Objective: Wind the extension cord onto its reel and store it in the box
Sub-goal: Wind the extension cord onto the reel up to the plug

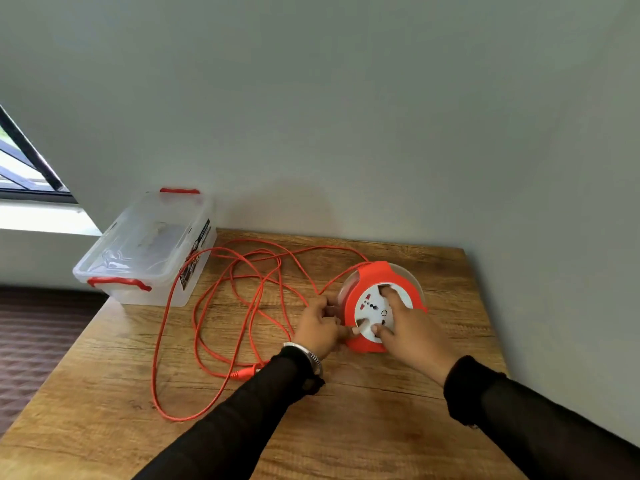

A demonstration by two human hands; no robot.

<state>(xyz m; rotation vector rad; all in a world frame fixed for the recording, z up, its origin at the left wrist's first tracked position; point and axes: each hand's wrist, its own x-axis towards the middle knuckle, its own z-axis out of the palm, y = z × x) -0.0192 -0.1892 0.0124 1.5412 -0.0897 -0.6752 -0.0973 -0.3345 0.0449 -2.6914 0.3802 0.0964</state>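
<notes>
**Both hands on the reel, cord loose across the table**

Head view: the right hand (410,327) is laid over the white socket face of the orange reel (379,306), fingers spread, with two fingertips (385,291) pressed into a recess near the top of the disc and the thumb set against its lower edge. The face is gripped rather than merely touched. The left hand (318,329) is closed around the reel's left rim, fingers curled at the edge where the cord leaves the drum; a metal watch (304,353) is worn on that wrist. Both forearms are covered in sheer black sleeves (242,410).

The reel is stood tilted on the wooden table (346,427), right of centre and near the wall. The orange extension cord (194,323) is spread in several loose overlapping loops to the left of the reel, and its plug end (244,372) is seen lying just beside the left sleeve.

A printed label (195,258) is carried on the side of the clear box (145,251), but its writing is too small to be read. The box is placed at the table's far left corner, lid on, red handles (119,283) at both ends.

The table is pushed against a plain pale grey wall (346,116). A window (24,161) is caught at the left edge, and dark patterned flooring (38,341) below it.
</notes>
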